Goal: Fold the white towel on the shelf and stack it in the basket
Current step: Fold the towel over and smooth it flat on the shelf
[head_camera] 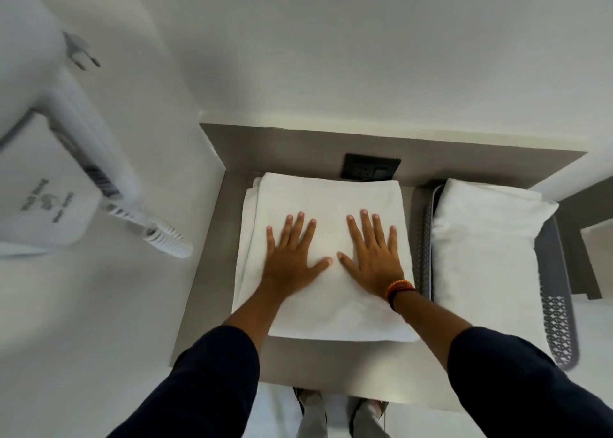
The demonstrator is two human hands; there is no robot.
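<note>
the white towel (326, 261) lies folded into a thick rectangle on the grey shelf (205, 291), its layered edges showing along the side farthest from the basket. both hands rest flat on top of the towel, palms down, fingers spread and gripping nothing — the left hand (292, 255) on the half away from the basket, the right hand (373, 255) on the half nearer the basket, the two thumbs pointing toward each other and almost meeting over the towel's middle. the right wrist carries an orange and dark band (398, 290), and dark sleeves (212, 378) cover both forearms up to just short of the wrists. the grey perforated basket (557, 324) stands on the same shelf just beside the towel, on its right-hand side, and already holds another folded white towel (484, 245) that fills most of it and rises above its rim. behind the towel, on the shelf's grey back wall, sits a black wall socket (371, 167), its lower edge partly hidden by the towel's far edge. on the white wall well away from the towel, on the side opposite the basket, a white wall-mounted hair dryer (56, 185) hangs with a coiled cord (166, 238) trailing toward the shelf. below the shelf's near edge, the person's feet (341, 411) show on the floor.
</note>
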